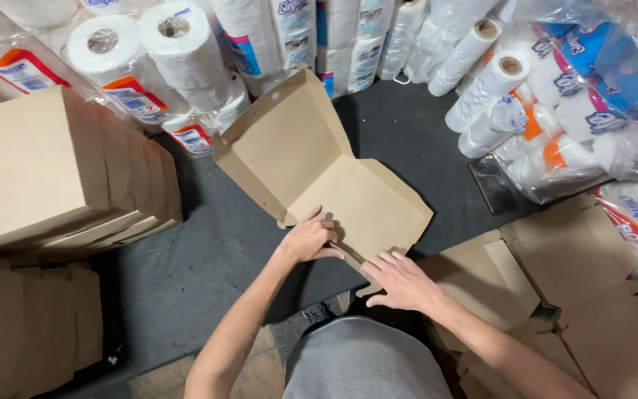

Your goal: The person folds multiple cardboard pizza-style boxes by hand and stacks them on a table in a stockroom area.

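Floor (186,266): dark mat, the work surface, running from near left to far centre.
Paper-roll packs (149,66): wrapped white rolls banked along the far edge and down the right side (555,125).
Folded box stack (46,170): finished brown boxes piled at left, more below it near left.
Flat blanks (555,281): unfolded brown cardboard sheets lying at near right.
Open box (319,177): brown cardboard, centre of the mat, lid flap tilted up toward far left, base flat toward the person.
Left hand (308,240): at the near edge of the base, fingers curled and pressed against a side flap, thumb tucked under.
Right hand (400,281): just right of it, fingers spread flat, pressing the near corner flap down.
Step in hand: by my judgement, folding up the near wall of the base.
Next move calls for: creasing the flap upright and tucking its tab, both hands steadying the corner.
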